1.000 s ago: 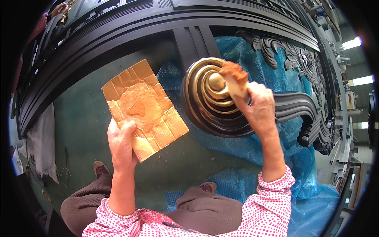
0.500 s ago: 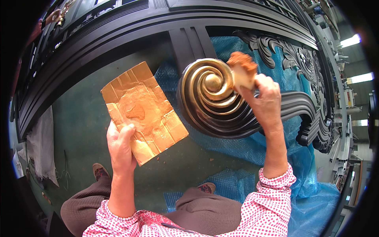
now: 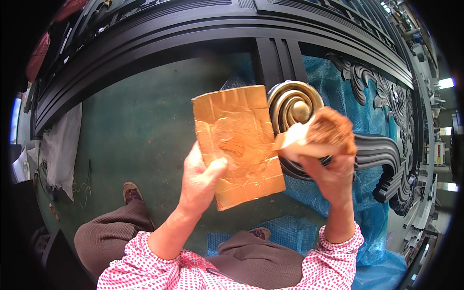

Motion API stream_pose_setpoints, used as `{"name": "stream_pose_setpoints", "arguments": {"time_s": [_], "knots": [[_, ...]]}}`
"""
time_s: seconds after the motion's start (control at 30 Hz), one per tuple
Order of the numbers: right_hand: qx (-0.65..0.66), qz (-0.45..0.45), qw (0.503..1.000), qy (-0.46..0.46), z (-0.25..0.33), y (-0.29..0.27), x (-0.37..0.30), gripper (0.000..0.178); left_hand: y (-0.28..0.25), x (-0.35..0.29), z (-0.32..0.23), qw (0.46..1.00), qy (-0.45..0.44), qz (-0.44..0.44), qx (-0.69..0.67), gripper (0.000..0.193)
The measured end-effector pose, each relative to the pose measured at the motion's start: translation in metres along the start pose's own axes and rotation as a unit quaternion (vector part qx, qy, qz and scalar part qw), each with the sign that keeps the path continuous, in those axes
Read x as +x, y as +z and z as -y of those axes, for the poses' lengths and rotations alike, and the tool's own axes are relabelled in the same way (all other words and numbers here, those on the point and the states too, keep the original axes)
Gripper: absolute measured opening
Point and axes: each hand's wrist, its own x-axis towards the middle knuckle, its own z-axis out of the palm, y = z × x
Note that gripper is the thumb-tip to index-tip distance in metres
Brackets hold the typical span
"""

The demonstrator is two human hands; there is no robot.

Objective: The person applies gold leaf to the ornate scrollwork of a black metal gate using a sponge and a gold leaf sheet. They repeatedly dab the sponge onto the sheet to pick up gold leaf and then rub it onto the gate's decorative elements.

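My left hand (image 3: 199, 182) grips the lower left edge of a gold-coated piece of cardboard (image 3: 237, 121), thumb on top. The cardboard is creased and has a wet-looking patch of gold paint in its middle. Close to its right edge, my right hand (image 3: 333, 176) is closed around a sponge (image 3: 333, 133), rough and rusty brown on one side, cream on the other. The sponge is slightly blurred; whether it touches the cardboard I cannot tell. Behind it stands a carved scroll (image 3: 296, 104) with a gold spiral face, its lower part hidden by the sponge and hand.
A black moulded frame (image 3: 159, 53) arches across the far side. Black carved leafwork (image 3: 382, 92) and a curved black arm (image 3: 379, 150) stand at the right. Blue bubble wrap (image 3: 374, 212) lies beneath them on the green floor (image 3: 130, 130). White sheeting (image 3: 63, 150) hangs at the left.
The sponge has come away from the scroll, down and right, turning over beside the cardboard. My left hand has brought the cardboard to the right and made it more upright. The view has shifted.
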Motion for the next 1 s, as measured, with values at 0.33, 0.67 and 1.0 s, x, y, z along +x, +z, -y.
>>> {"name": "stream_pose_setpoints", "arguments": {"time_s": [0.33, 0.67, 1.0], "knots": [[-0.219, 0.056, 0.962, -0.153, 0.014, 0.025, 0.009, 0.026, 0.011, -0.005, 0.004, 1.000, -0.003, 0.012, -0.005, 0.043], [-0.221, -0.051, 0.968, -0.106, -0.006, -0.016, 0.001, 0.024, 0.000, 0.002, -0.004, 0.998, 0.028, -0.058, 0.026, 0.040], [-0.334, -0.056, 0.941, -0.006, -0.051, -0.035, 0.014, 0.026, -0.021, 0.012, -0.008, 0.996, 0.040, -0.081, 0.000, 0.042]]}}
